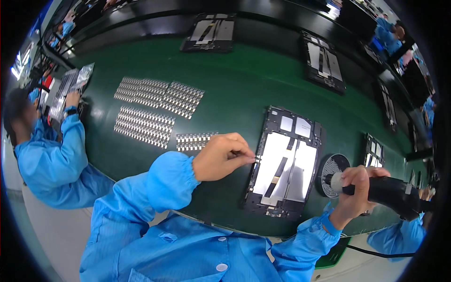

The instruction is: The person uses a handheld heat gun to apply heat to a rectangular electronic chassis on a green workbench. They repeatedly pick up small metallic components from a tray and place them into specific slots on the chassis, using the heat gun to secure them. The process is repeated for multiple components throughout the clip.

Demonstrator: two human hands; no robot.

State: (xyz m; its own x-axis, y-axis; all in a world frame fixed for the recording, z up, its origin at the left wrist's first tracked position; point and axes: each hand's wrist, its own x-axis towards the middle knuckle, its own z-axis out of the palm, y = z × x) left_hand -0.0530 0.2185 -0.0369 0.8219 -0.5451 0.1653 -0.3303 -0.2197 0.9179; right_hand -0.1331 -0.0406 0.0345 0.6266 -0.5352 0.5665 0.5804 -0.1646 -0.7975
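An opened tablet [303,174] lies on the green table in front of me, its silver battery cells and dark ribbon cable showing. My left hand [224,157] is at its left edge, thumb and forefinger pinched together. Whatever lies between those fingertips is too small to make out. Wrapped in my right hand [353,192] is a black electric screwdriver [392,193] with a pale collar at its front end. That end points left, over a round dish with a gridded face [334,164], just right of the tablet.
Sheets of small metallic parts [144,126] lie left of the tablet, with a smaller strip [190,141] beside my left hand. More opened tablets [324,61] rest farther back and at right [374,151]. A co-worker in blue [56,155] sits at left; another blue sleeve [394,239] shows at right.
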